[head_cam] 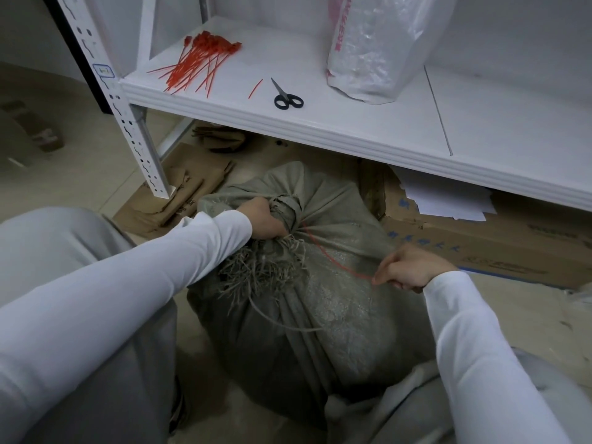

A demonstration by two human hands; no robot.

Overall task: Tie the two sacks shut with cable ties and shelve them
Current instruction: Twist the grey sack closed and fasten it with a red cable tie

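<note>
The sack stands on the floor between the person's knees, in front of the shelf. It is woven cloth, soft and creased, and bulges full. Judge it heavy and slack: it will sag if lifted by the cloth alone.

The mouth is gathered into a neck with frayed strands hanging below it. The left hand clenches this neck. The neck is the firm hold for tying. For shelving, support under the body looks advisable.

A red tie runs from the neck to the right hand, which pinches its free end. The tie is thin, smooth plastic and is likely to slip through the fingers.

What the sack contains is hidden.

On the shelf:
- far left: spare ties
- middle: an offcut and scissors
- right: a white plastic bag, contents not discernible

Under the shelf, at the right, an open box holds white paper.
</note>
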